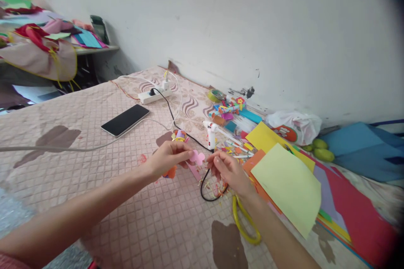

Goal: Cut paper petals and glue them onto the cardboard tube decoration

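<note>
My left hand [174, 154] pinches a small pink flower-shaped cutout [198, 157] between thumb and fingertips. Just right of the cutout, the fingers of my right hand [224, 169] are drawn together in a pinch; whether something tiny is in them I cannot make out. Behind the hands, a white glue gun [211, 134] stands on the cloth with its black cord looping below. Partly hidden by my left hand are an orange piece [170, 172] and a purple-and-yellow piece [179, 134]. A pink strip [194, 172] lies under the cutout. Yellow scissor-like handles [244, 222] rest beside my right forearm.
Colored sheets, a pale green one [285, 187] on top, lie at right near a plastic bag [295, 124]. Paper scraps [233, 147] and tape [217, 95] are toward the wall. A phone [125, 120] and power strip [154, 96] with cables sit left.
</note>
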Motion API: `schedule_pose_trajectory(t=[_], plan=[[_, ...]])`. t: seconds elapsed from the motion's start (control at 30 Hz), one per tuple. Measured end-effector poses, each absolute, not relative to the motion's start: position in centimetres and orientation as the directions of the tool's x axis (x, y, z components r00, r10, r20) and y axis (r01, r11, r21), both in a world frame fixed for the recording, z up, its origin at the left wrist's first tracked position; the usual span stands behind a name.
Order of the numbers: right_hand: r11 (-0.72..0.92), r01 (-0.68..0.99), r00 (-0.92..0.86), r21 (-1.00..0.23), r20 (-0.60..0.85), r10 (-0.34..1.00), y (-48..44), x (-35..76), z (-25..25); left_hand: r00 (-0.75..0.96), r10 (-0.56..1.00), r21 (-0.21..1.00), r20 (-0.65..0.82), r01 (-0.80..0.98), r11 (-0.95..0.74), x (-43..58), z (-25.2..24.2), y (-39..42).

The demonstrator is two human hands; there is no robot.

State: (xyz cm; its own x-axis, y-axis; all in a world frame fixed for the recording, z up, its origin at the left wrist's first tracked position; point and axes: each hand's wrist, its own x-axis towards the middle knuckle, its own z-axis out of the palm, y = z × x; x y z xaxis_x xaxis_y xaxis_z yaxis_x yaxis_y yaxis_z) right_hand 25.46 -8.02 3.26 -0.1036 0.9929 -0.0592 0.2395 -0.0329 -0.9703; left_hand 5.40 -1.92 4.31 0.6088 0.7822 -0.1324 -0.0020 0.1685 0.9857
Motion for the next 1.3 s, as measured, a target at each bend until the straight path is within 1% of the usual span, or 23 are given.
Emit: schedule_pose_trajectory(t=[0.07,0.17,0.37,0.47,0.67,0.8,1.0,1.17,1.23,1.3], plan=[[-0.022,0.210,-0.126,-0.977,-0.050,0.991,-8.5,24.4,3.9,0.616,0.778,0.986,-0.122,-0.012,0.165,5.6,4.3,-2.1],[-0.029,0.216,-0.095,-0.976,-0.051,0.994,-8.7,23.5,4.2,0.632,0.764,0.983,-0.131,-0.015,0.180,5.7,4.3,-2.4],[-0.080,0.180,-0.072,-0.980,-0.094,0.993,-8.7,23.4,4.3,0.637,0.731,0.959,-0.246,0.053,0.277,5.6,5.3,-3.2],[-0.085,0.180,-0.075,-0.980,-0.100,0.992,-8.8,23.4,4.4,0.629,0.729,0.955,-0.270,0.079,0.286,5.6,5.7,-3.4],[-0.092,0.185,-0.102,-0.978,-0.112,0.989,-8.9,23.6,4.6,0.637,0.742,0.974,-0.209,0.072,0.213,5.5,5.6,-3.0],[-0.080,0.183,-0.126,-0.980,-0.104,0.987,-8.9,23.6,4.6,0.700,0.690,0.983,-0.182,0.111,0.146,5.5,5.6,-2.8],[-0.091,0.178,-0.134,-0.980,-0.116,0.984,-8.8,23.6,4.5,0.701,0.681,0.977,-0.212,0.138,0.162,5.9,5.4,-2.8],[-0.085,0.190,-0.120,-0.978,-0.109,0.987,-8.2,23.6,4.5,0.743,0.641,0.981,-0.194,0.135,0.140,5.9,4.9,-2.8],[-0.075,0.167,-0.126,-0.983,-0.097,0.987,-8.0,23.5,4.7,0.761,0.623,0.983,-0.182,0.131,0.127,6.0,4.8,-2.7],[-0.069,0.119,-0.143,-0.991,-0.086,0.986,-7.8,23.4,4.9,0.744,0.645,0.984,-0.176,0.116,0.136,6.1,4.9,-2.7]])
